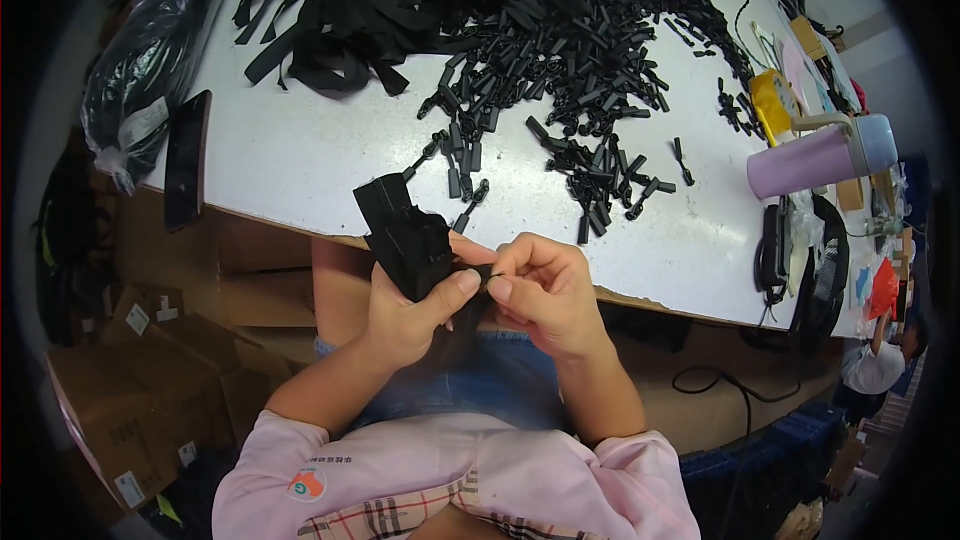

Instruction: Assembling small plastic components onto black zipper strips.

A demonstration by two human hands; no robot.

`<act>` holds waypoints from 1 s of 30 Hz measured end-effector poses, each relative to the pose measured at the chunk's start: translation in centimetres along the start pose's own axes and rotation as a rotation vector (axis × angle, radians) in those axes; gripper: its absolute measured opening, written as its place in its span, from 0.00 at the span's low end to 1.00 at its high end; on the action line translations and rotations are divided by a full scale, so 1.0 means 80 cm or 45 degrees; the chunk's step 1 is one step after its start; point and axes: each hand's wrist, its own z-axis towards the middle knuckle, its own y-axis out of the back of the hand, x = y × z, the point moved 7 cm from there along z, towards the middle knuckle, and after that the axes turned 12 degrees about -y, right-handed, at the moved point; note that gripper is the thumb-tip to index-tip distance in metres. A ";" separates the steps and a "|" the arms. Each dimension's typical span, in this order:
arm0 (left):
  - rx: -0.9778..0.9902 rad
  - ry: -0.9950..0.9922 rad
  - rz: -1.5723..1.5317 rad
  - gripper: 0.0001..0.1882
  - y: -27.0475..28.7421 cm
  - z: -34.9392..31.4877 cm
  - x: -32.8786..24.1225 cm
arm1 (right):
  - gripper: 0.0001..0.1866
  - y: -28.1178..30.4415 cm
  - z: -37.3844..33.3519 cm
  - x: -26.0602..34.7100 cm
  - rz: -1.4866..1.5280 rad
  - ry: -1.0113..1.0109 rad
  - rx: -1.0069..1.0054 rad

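Note:
My left hand [405, 315] grips a bundle of black fabric straps [400, 230] that stands up above my fist, just in front of the table edge. My right hand [545, 295] pinches a small black piece against the straps where my two thumbs meet; the piece itself is mostly hidden by my fingers. On the white table [300, 160] beyond my hands lies a heap of small black plastic zipper pulls [560, 50], with several loose ones scattered close to the edge. A pile of black straps [350, 0] lies at the back left.
A black phone [186, 158] lies at the table's left edge beside a black plastic bag [150, 50]. A lilac bottle [815, 158] lies on its side at right, near a yellow object [772, 105] and cables. Cardboard boxes [140, 380] stand under the table at left. Another person [880, 360] is at far right.

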 end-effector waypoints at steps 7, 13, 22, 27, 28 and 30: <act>-0.084 0.027 0.037 0.09 -0.001 -0.004 -0.001 | 0.04 0.002 0.000 -0.001 0.021 0.010 -0.015; -0.092 -0.011 0.145 0.10 -0.003 -0.005 -0.008 | 0.03 -0.004 -0.012 0.007 -0.341 0.570 -0.316; -0.091 -0.142 0.249 0.09 -0.007 -0.005 -0.021 | 0.04 -0.001 -0.012 0.008 -0.679 0.482 -0.286; 0.047 -0.220 0.303 0.10 -0.008 -0.004 -0.025 | 0.06 -0.001 -0.010 -0.003 -0.333 0.227 -0.125; 0.046 -0.219 0.302 0.10 -0.004 -0.004 -0.024 | 0.06 -0.002 -0.010 -0.004 -0.318 0.207 -0.096; 0.190 -0.343 0.405 0.12 -0.007 -0.002 -0.028 | 0.06 -0.003 -0.009 -0.005 -0.305 0.185 -0.066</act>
